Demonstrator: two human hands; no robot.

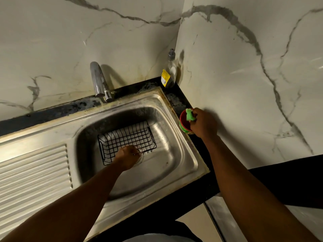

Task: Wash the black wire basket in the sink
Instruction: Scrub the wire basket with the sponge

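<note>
OK, left hand (128,157): grips near rim of black wire rectangular basket (129,137).
Basket: in stainless steel sink (174,154), long axis roughly left-right.
Right hand (203,124): pinches green sponge (189,115) over red round tub (183,124), right of basket, so the sponge likely goes left and down.

Sink (43,135) is looking like dull brushed steel, rim edge stained. Wire basket (127,135) is showing matt black coating. Tap (97,79) is gleaming chrome. Walls (244,67) are reading glossy veined marble. Sponge (189,115) is looking soft green foam.
</note>
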